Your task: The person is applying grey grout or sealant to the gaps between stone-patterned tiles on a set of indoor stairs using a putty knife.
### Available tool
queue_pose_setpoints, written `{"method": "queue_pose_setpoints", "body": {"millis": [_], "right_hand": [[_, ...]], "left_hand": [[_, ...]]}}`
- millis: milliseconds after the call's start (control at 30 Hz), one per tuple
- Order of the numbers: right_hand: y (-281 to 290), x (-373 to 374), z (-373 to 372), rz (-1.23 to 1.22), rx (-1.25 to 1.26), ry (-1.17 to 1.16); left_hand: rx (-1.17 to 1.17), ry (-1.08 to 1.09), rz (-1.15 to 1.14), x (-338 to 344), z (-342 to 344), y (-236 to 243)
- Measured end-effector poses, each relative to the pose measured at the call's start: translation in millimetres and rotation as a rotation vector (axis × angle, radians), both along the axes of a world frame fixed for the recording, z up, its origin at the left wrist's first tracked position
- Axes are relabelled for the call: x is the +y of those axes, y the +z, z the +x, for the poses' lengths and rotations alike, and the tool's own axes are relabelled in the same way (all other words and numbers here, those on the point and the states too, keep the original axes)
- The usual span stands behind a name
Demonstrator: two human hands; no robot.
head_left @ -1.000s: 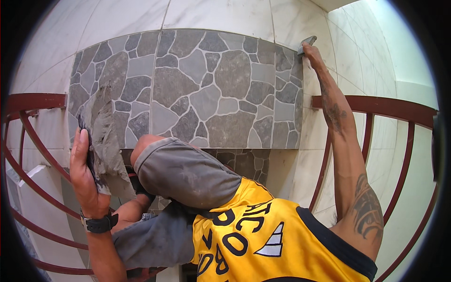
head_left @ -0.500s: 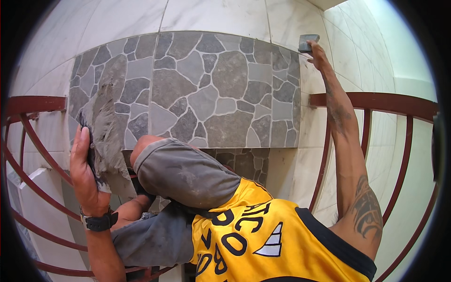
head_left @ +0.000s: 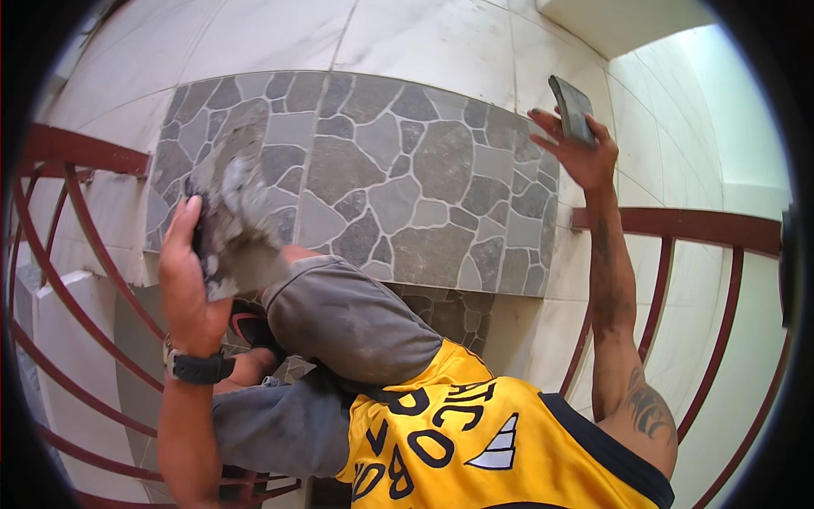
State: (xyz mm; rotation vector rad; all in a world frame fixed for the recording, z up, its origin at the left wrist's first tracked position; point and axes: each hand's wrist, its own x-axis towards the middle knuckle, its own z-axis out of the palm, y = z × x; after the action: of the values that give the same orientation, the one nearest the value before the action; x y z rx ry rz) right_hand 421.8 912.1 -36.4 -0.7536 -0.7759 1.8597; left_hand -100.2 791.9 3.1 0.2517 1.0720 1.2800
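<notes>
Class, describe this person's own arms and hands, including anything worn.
The left hand and right hand are gloveless. A black-strapped wristwatch circles the left wrist. A dark tattoo marks the right upper arm. The yellow jersey is sleeveless, with dark trim.

1. Main carrier: raised step [head_left: 432, 187], mid-pic; grey/brn irreg. stone-pattern tiles w/ lt joint lines.
2. Two str. seams run front-back, splitting it into 3 pcs; R pc narrowest.
3. Surround: wht marble-look flr tiles [head_left: 432, 42], grey veins, on far side + L & R.
4. Lower surf. [head_left: 449, 316], below front edge: similar stone pattern, darker, mostly hidden.
5. Foot in dk sandal [head_left: 268, 337] approx. at lower lvl; contact unclear.
6. Grey mortar-like heap [head_left: 242, 191] overlaps step's L part; can't tell if touching.
</notes>
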Motion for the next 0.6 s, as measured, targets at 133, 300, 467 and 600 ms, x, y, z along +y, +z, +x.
{"method": "queue_pose_setpoints", "body": {"millis": [133,300,467,600], "right_hand": [[20,-32,-99,0.073,0.019,0.164],[36,-76,-189,0.219,-0.054,0.434],[47,-80,-246,0.813,-0.266,0.559],[42,-81,-263,1.11,-0.332,0.632]], "left_hand": [[0.091,0.143,-0.057,11,15,-11],[0.035,0.193,0.067,30,31,-22],[-0.1,0.157,0.161,34,39,-12],[-0.117,0.162,0.188,34,38,-10]]}}
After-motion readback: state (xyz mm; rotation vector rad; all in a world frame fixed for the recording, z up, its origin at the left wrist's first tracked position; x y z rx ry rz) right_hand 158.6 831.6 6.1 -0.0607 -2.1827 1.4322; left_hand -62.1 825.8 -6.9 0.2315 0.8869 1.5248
